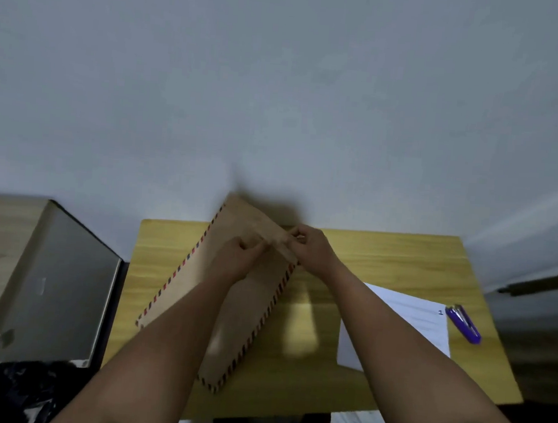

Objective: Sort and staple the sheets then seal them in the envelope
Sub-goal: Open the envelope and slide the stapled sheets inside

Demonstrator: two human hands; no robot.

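Brown envelope [232, 274] lies diagonally on a wooden table [383, 263]; left hand [237, 258] and right hand [311, 247] pinch its far flap. White sheets [425, 323] and purple stapler [464, 322] lie right of the envelope.

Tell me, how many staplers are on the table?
1. The purple stapler lies on the table's right side, just beside the white sheets. Arms may hide small things.

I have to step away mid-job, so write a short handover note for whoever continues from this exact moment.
Left hand and right hand: both pinch the far end of the brown envelope, which lies diagonally on the wooden table.
White sheets, top one marked 1, lie to the right, outside the envelope; purple stapler beside them.
Done: cannot tell if stapled.
Left: insert sheets, seal envelope.
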